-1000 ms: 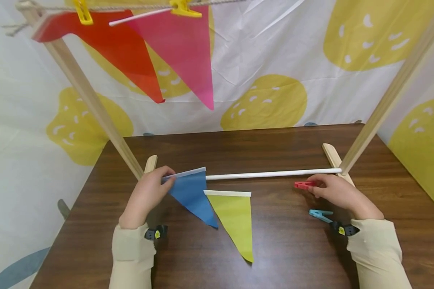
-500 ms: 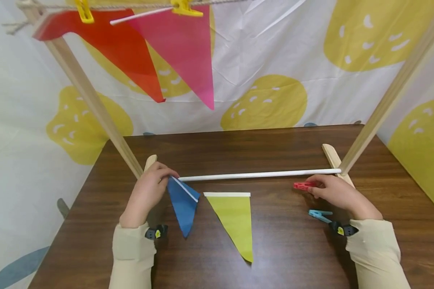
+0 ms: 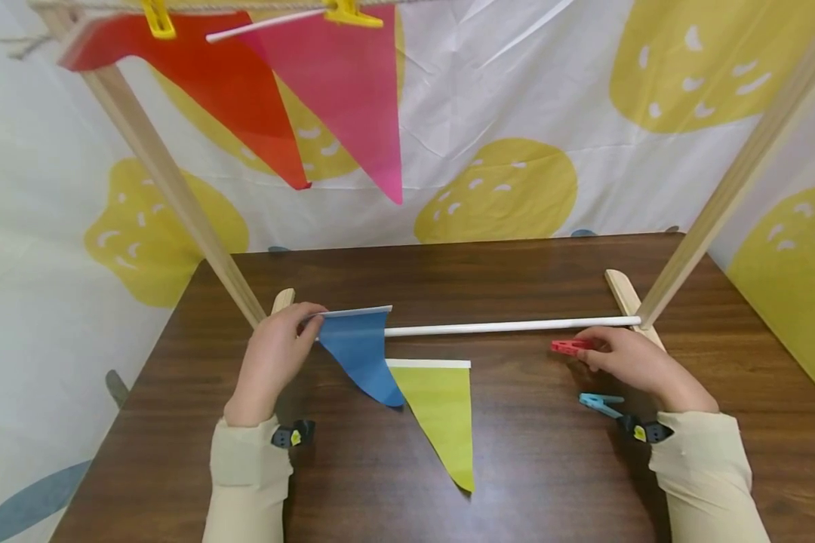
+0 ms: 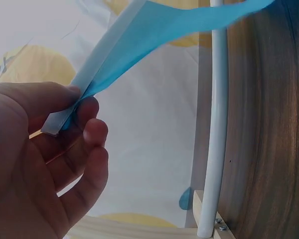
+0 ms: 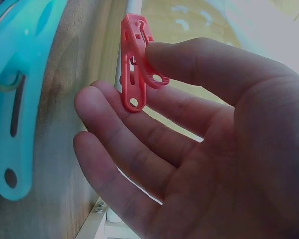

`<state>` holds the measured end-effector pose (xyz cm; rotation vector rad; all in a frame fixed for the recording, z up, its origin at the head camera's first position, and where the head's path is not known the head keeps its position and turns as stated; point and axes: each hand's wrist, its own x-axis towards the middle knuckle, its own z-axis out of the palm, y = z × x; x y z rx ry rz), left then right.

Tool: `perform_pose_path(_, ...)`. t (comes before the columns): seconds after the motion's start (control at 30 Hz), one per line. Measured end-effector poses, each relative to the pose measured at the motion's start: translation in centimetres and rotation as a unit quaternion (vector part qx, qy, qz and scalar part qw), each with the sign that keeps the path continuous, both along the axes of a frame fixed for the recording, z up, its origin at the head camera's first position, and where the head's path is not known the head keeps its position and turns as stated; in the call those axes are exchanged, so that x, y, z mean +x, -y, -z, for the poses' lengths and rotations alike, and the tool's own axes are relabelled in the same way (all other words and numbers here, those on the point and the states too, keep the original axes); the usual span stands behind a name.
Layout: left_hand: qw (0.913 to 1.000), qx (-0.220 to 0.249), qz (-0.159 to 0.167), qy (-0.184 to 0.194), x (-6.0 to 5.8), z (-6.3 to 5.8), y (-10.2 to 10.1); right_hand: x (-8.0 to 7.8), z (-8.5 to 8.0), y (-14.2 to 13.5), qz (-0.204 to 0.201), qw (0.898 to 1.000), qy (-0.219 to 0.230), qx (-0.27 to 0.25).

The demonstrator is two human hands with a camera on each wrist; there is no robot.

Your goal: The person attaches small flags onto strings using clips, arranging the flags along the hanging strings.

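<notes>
My left hand pinches the left end of the white top strip on a blue triangular pennant. In the left wrist view the thumb and index finger grip that strip, and the blue cloth trails off to the upper right. The pennant's tip overlaps a yellow-green pennant lying on the table. My right hand pinches a red clothespin between thumb and fingers, just above the table; the right wrist view shows the red clothespin side-on. A light blue clothespin lies below that hand.
A wooden frame with a left post, a right post and a white crossbar stands on the brown table. Overhead, yellow clothespins hold red and pink pennants on a rope. A patterned curtain hangs behind.
The blue pennant first swung down at a slant, then came back level and slightly higher, its strip again pointing right. My right hand with the red clothespin has stayed nearly still.
</notes>
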<state>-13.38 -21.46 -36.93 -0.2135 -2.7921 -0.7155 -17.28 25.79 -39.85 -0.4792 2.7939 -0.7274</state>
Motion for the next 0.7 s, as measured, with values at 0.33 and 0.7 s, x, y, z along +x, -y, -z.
perform_pose_path(0.33, 0.9996, 0.003, 0.008, 0.025, 0.0, 0.0, 0.4, 0.0, -0.1, -0.1, -0.010, 1.000, -0.013, -0.008)
perform_pose_path(0.7, 0.9992, 0.008, -0.005, 0.038, 0.2, -0.1, 1.3, 0.0, -0.2, -0.2, 0.040, 0.998, 0.016, -0.047)
